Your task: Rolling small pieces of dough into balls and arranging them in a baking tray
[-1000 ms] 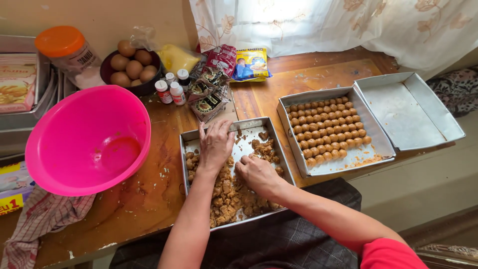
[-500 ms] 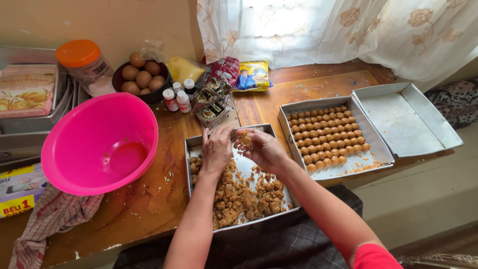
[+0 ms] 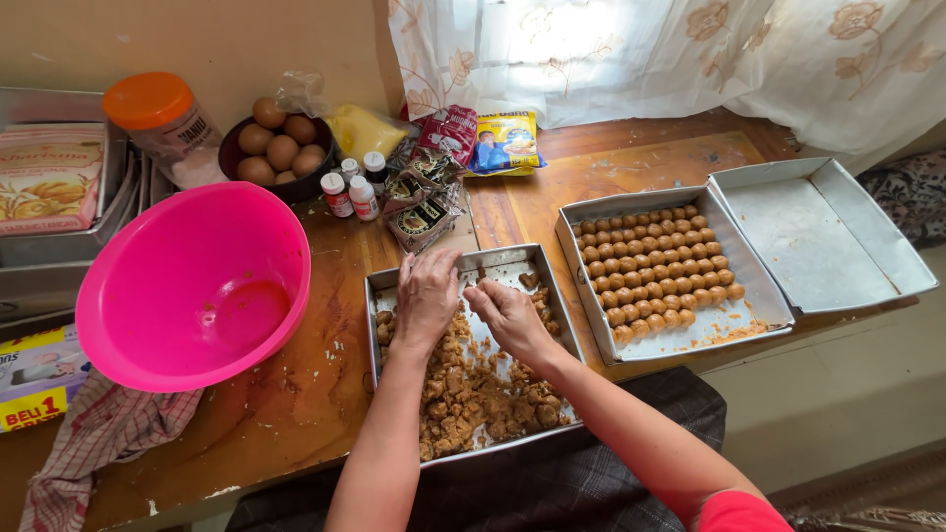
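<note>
Both my hands are over a metal tray point(image 3: 548, 288) holding brown crumbly mixture point(image 3: 473, 389), which is heaped in the tray's near half. My left hand point(image 3: 426, 298) is palm down over the tray's far left part, fingers curved together; what is under the palm is hidden. Close beside it, my right hand point(image 3: 507, 313) has its fingertips pinched on a small bit of the mixture. To the right, a second metal tray point(image 3: 574, 264) carries neat rows of small brown balls point(image 3: 655, 264).
A big pink bowl point(image 3: 197, 286) stands left of the tray. At the far right lies an empty metal tray point(image 3: 818, 236). Behind are a bowl of eggs point(image 3: 281, 148), an orange-lidded jar point(image 3: 158, 110), small bottles point(image 3: 350, 192) and snack packets point(image 3: 505, 141). A checked cloth point(image 3: 99, 433) hangs at the near left edge.
Both hands rose from the mixture to the tray's far end, then came back a little nearer. The right fingertips are now pinched close to the left hand.
</note>
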